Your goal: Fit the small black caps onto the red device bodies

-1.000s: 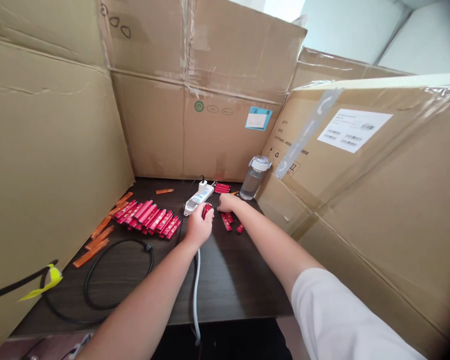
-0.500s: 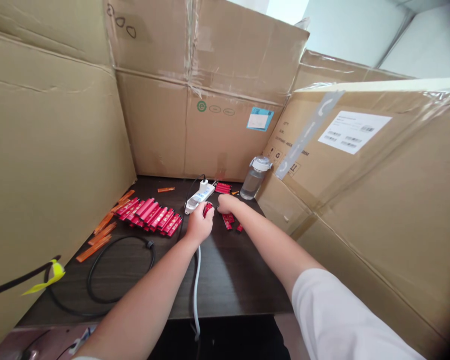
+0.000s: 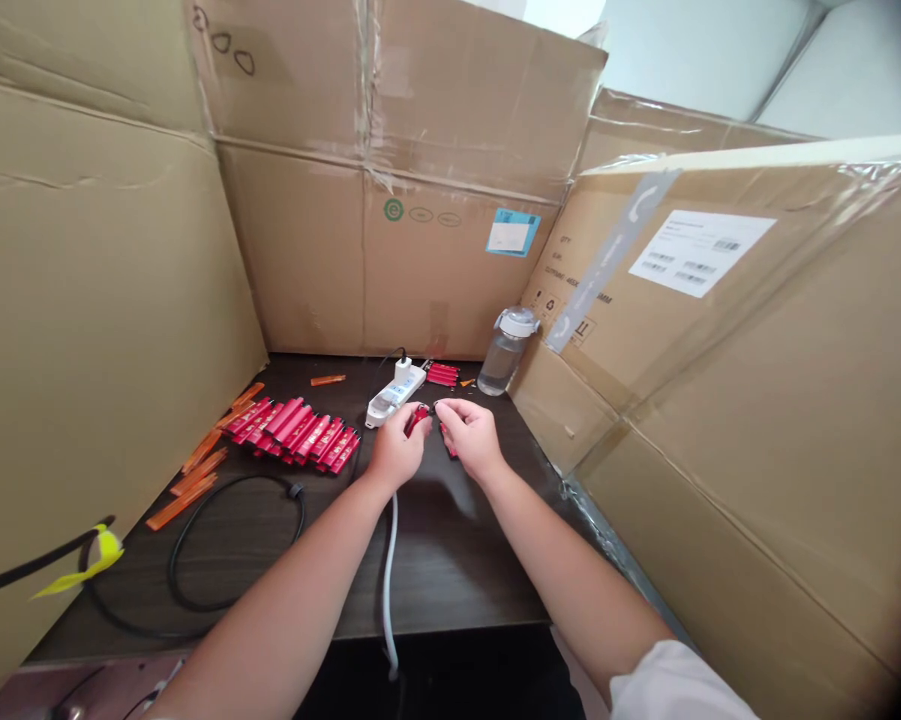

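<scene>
Head: hands (image 3: 396, 452) (image 3: 471, 440) well inside desk edge (image 3: 285, 640)

Head-worn view, forward and down, left hand (image 3: 397, 452), right hand (image 3: 471, 440)

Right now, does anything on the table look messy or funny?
Yes. The orange strips lie scattered at uneven angles along the left cardboard box, which looks untidy beside the red sticks, packed in a neat overlapping row.
</scene>
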`<state>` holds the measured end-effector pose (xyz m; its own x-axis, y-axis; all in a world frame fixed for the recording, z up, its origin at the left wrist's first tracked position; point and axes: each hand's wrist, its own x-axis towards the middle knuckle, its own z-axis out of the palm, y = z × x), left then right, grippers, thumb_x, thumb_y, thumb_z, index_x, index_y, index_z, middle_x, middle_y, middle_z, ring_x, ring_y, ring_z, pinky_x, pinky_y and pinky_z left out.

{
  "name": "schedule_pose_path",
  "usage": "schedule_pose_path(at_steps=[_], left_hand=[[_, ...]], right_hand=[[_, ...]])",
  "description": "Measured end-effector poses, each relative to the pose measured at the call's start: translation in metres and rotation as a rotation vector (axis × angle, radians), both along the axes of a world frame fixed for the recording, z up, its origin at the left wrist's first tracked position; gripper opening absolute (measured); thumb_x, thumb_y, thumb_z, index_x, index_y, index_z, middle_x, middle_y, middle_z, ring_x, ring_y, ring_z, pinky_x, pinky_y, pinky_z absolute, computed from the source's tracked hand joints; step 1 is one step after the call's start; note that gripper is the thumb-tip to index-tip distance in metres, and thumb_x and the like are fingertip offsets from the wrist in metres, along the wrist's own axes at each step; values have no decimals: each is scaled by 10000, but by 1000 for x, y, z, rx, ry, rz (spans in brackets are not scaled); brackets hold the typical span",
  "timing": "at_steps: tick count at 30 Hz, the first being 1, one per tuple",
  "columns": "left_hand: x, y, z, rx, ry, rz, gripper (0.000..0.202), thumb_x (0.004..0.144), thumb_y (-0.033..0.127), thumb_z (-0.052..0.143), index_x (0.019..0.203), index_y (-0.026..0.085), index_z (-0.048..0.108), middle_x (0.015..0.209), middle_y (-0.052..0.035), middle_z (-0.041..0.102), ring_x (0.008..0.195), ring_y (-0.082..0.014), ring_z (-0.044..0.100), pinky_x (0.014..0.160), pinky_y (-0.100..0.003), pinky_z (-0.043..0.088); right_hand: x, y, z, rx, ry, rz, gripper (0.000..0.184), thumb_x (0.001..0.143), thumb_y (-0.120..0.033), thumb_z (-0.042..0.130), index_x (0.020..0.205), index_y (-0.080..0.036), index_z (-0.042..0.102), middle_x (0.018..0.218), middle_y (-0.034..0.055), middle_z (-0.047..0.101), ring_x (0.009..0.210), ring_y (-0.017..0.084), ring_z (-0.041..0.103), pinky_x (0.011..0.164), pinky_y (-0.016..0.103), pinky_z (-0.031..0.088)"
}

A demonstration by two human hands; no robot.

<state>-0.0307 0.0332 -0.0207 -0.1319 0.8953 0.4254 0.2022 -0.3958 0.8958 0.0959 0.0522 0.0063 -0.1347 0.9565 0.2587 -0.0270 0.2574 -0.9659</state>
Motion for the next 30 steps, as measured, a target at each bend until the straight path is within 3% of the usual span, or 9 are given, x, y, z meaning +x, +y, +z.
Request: schedule_pose_path(at_steps=[6, 11, 16, 20, 24, 26, 30], left_hand=[[1, -6, 9, 6, 41, -54, 251, 816, 311, 556, 998, 161, 644, 955, -75, 680, 854, -182, 615, 771, -302, 483], [4, -8, 10, -1, 29, -113, 284, 827, 333, 547, 1033, 167, 648, 999, -80, 684, 895, -188, 624, 817, -323, 491], [6, -9, 9, 46, 70, -31, 266, 824, 329, 547, 1012, 170, 648, 1026, -79, 680, 940, -191, 618, 860, -331, 478], [5, -12, 12, 29, 122, -54, 230, 828, 349, 535, 935, 169, 629, 839, -35, 662, 761, -145, 594, 703, -264, 475], [4, -15, 17, -39, 129, -21, 324, 796, 431, 559, 615, 166, 515, 526, 42, 445, 518, -90, 423, 503, -223, 347], [3, -15, 18, -59, 126, 32, 403, 801, 453, 537, 532, 175, 423, 488, 54, 348, 487, -79, 353, 484, -228, 297], [1, -15, 18, -67, 176, 110, 416, 794, 423, 523, 513, 186, 328, 487, 60, 284, 483, -75, 300, 484, -232, 260]], right_hand=[[-1, -7, -8, 20, 119, -6, 317, 716, -416, 687, 875, -143, 688, 519, -33, 534, 361, 44, 356, 341, 195, 277], [3, -7, -12, -12, 166, 32, 276, 720, -383, 694, 887, -164, 710, 564, -15, 570, 381, 41, 357, 343, 193, 272], [4, -9, -8, -172, 326, 113, 258, 651, -310, 755, 851, -159, 692, 510, -47, 519, 373, 31, 298, 336, 186, 234], [8, -10, -1, -362, 432, 237, 285, 614, -266, 782, 841, -162, 645, 483, -95, 426, 374, 16, 229, 348, 163, 206], [20, -7, 6, -544, 542, 392, 271, 742, -391, 662, 877, -160, 619, 472, -107, 305, 383, 37, 198, 372, 170, 213], [25, -3, 6, -631, 585, 399, 268, 800, -409, 564, 855, -151, 607, 493, -86, 319, 392, 52, 222, 383, 182, 235], [29, 4, -2, -778, 562, 314, 202, 793, -277, 453, 817, -134, 593, 572, -20, 434, 427, 79, 310, 406, 209, 308]])
